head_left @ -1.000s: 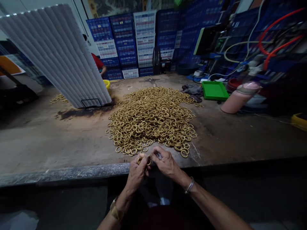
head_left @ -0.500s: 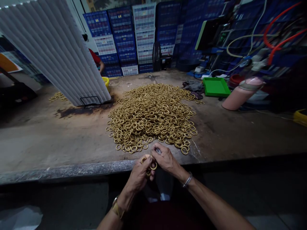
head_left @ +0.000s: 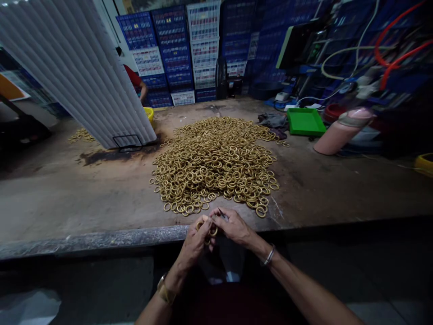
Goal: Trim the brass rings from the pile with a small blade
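Observation:
A big heap of brass rings [head_left: 216,162] lies in the middle of the worn workbench [head_left: 67,212]. At the bench's near edge my two hands meet just below the heap. My left hand [head_left: 194,243] is closed around a few brass rings [head_left: 211,231]. My right hand [head_left: 233,225] is closed in a pinch, holding a small dark tool [head_left: 222,215] against those rings. A watch sits on my left wrist and a metal bangle on my right.
A white corrugated sheet [head_left: 77,72] leans on the bench at the left, with a smaller ring pile [head_left: 79,134] behind it. A green tray [head_left: 304,122], a pink bottle [head_left: 341,131] and hoses crowd the right. Stacked blue and white crates [head_left: 189,54] stand behind; a person in red [head_left: 135,81] is there.
My hands have stayed together at the bench edge, shifting only slightly while working the rings. The view has tipped a little.

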The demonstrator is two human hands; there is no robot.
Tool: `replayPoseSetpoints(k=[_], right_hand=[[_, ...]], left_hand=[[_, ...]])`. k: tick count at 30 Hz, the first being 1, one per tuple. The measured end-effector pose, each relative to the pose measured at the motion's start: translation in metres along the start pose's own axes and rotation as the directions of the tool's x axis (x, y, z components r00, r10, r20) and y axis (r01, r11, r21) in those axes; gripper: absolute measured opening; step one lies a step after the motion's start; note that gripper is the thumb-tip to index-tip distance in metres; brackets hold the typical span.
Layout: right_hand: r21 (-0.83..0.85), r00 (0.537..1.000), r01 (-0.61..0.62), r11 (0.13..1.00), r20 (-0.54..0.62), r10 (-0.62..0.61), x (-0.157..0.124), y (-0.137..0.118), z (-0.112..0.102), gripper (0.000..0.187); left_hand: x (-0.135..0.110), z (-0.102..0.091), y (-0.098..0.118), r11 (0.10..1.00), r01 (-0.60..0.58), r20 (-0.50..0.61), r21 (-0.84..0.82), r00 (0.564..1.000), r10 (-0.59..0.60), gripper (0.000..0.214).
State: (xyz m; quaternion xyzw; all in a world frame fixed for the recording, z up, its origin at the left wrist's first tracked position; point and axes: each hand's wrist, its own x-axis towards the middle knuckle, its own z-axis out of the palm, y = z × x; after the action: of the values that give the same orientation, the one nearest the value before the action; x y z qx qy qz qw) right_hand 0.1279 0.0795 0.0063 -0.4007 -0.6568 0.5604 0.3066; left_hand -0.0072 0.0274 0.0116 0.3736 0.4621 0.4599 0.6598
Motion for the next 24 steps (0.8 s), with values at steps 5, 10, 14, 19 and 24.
replayPoseSetpoints(k=[5, 10, 14, 19, 24], right_hand=[[-0.036, 0.997, -0.025, 0.999, -0.068, 0.023, -0.001, 0.002, 0.003, 0.015], [-0.061, 0.996, -0.025, 0.998, -0.082, 0.02, -0.001, 0.0, 0.003, 0.015], [-0.009, 0.994, -0.051, 0.999, -0.092, 0.05, -0.001, -0.002, 0.003, 0.015], [0.058, 0.994, -0.057, 0.997, -0.09, 0.062, 0.0, -0.004, 0.004, 0.013], [-0.166, 0.985, 0.03, 0.986, -0.161, -0.057, -0.004, -0.002, 0.004, 0.013]], left_hand=[[0.0, 0.0, -0.003, 1.0, 0.01, -0.026, -0.013, 1.0, -0.011, 0.03], [-0.004, 0.003, 0.003, 0.998, 0.02, -0.046, 0.063, 0.999, -0.017, 0.034], [-0.005, 0.004, 0.003, 1.0, 0.013, -0.044, -0.019, 0.999, -0.014, 0.034], [-0.004, -0.001, -0.005, 0.969, -0.011, 0.016, -0.246, 1.0, 0.015, 0.029], [-0.003, -0.005, -0.004, 0.945, 0.007, 0.063, -0.326, 0.998, 0.014, 0.026]])
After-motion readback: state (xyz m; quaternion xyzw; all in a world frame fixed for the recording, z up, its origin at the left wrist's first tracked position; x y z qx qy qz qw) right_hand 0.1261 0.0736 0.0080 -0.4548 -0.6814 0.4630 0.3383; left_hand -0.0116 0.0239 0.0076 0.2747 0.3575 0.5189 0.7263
